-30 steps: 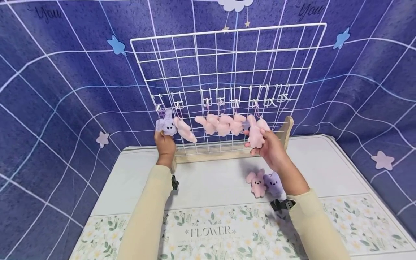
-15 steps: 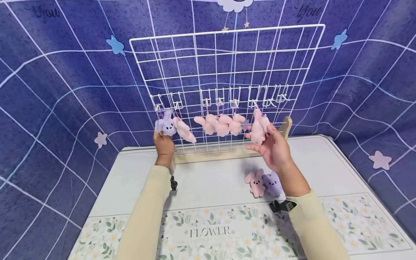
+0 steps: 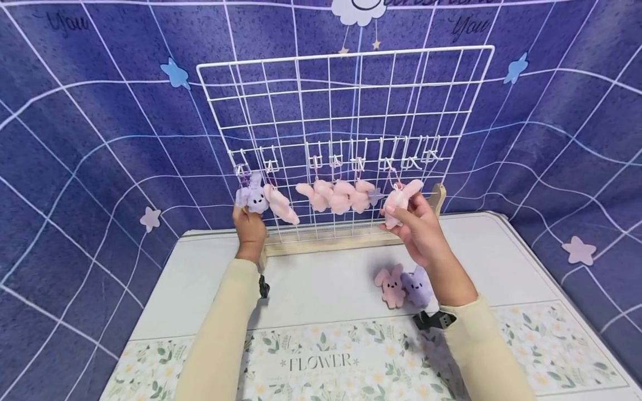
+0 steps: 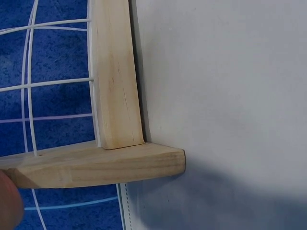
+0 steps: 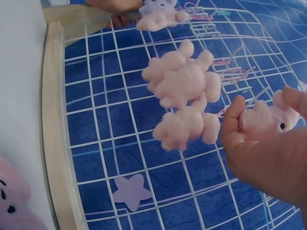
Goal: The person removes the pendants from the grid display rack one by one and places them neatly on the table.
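In the head view my right hand point(image 3: 423, 234) pinches a pink plush bunny keychain point(image 3: 398, 201), thumb across its near side. Its bead chain point(image 3: 393, 177) runs up to a hook on the white wire grid rack point(image 3: 346, 56). The right wrist view shows this bunny's head and one dark eye point(image 5: 282, 126) between thumb and fingers. At the rack's left end, my left hand point(image 3: 249, 229) grips its wooden side foot point(image 4: 100, 167), just below a hanging purple bunny point(image 3: 258, 201). Most of that grip is hidden; only a fingertip point(image 4: 8, 201) shows in the left wrist view.
Several pink bunnies point(image 3: 341, 197) hang along the hook row, backs outward, beside another pink one point(image 3: 281, 205). White hooks point(image 3: 429, 156) stick out at right. A pink bunny point(image 3: 393, 287) and a purple bunny point(image 3: 417, 287) lie on the white, flower-printed mat point(image 3: 321, 284).
My right hand has turned the pink bunny; its ears now lean up to the right, and my thumb has come across its near side. The left hand stays on the foot.
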`<state>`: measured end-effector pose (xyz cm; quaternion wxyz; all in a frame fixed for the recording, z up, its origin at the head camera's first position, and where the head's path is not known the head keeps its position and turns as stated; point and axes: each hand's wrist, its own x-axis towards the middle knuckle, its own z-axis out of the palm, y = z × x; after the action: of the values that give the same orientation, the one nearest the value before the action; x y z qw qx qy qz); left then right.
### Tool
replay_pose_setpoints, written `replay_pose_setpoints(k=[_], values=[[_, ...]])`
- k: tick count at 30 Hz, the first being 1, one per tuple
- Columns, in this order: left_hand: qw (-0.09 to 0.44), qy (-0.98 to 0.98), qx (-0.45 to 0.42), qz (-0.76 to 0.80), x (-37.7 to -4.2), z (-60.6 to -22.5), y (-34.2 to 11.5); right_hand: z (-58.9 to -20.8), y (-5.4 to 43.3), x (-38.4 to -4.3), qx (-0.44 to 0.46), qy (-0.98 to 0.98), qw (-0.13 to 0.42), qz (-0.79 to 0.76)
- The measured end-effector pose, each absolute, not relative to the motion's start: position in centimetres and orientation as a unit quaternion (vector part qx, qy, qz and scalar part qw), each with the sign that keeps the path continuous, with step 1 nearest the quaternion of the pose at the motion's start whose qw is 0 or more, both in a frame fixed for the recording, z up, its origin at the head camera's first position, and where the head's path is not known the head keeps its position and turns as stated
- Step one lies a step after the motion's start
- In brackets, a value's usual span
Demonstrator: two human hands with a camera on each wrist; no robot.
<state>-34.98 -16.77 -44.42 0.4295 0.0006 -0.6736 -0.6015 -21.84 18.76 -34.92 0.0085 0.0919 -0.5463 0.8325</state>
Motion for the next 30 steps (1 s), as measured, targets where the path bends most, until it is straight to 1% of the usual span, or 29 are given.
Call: replay_pose_setpoints(k=[3,9,16,22,30], values=[[0.421,-0.677,0.001,-0.604,-35.2,-44.8,-17.1,-34.7,18.6,-21.7,0.099,-0.55,0.013,0.829],[0.403,-0.68,0.002,-0.612,-35.1,-44.0,-17.2,-34.1,18.4,-21.8,0.102,-0.558,0.03,0.823],[0.409,-0.678,-0.008,-0.611,-34.3,-43.2,-17.2,-33.4,18.0,-21.6,0.116,-0.571,0.04,0.812],[0.406,-0.705,0.007,-0.581,-35.1,-44.2,-17.9,-33.0,17.8,-20.9,0.128,-0.578,0.048,0.805],[0.415,-0.695,-0.002,-0.588,-35.3,-44.7,-17.8,-32.7,17.5,-20.0,0.146,-0.58,0.047,0.8]])
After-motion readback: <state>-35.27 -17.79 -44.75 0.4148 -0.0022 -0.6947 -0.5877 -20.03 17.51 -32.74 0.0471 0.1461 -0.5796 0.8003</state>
